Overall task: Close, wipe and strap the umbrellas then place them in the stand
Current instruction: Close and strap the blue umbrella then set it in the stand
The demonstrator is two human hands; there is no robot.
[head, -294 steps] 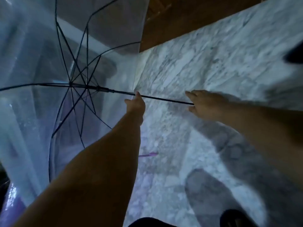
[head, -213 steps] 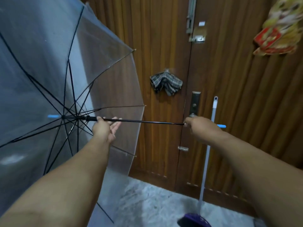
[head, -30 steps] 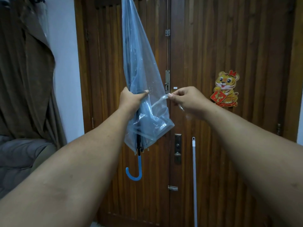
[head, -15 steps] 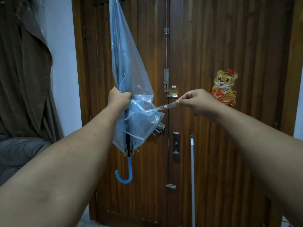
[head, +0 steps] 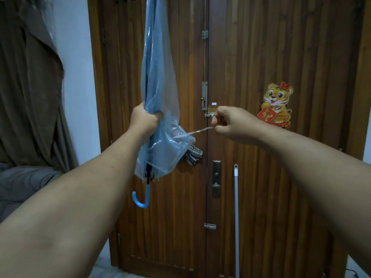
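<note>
A: Item one: clear umbrella (head: 158,81); folded, held tip-up in front of the wooden door (head: 261,57); blue hook handle (head: 143,197) hangs at the bottom. Why upside down?

B: Likely so the loose canopy hangs around the shaft and bunches under the grip; left hand (head: 145,119) is clenched round the gathered plastic about two-thirds of the way down, squeezing the folds together.

A: Item two: strap (head: 197,131); thin, clear, drawn out taut to the right from the canopy's lower part.

B: Right hand (head: 232,123) pinches its free end between curled fingers and thumb; pulling it straight probably frees it from the folds before it goes round the bundle; no fastener can be made out at this size.

A: Status of task?

B: Umbrella shut; strap not yet wrapped, as the canopy below the fist still billows; whether it is wiped cannot be told; no stand in view.

A: Sundry items?

B: Checked cloth (head: 193,155) on the door behind the canopy; door handle (head: 216,179) below it; white pole (head: 236,217) leaning upright against the door; tiger sticker (head: 277,105) on the right leaf; brown curtain (head: 30,87) at far left.
</note>
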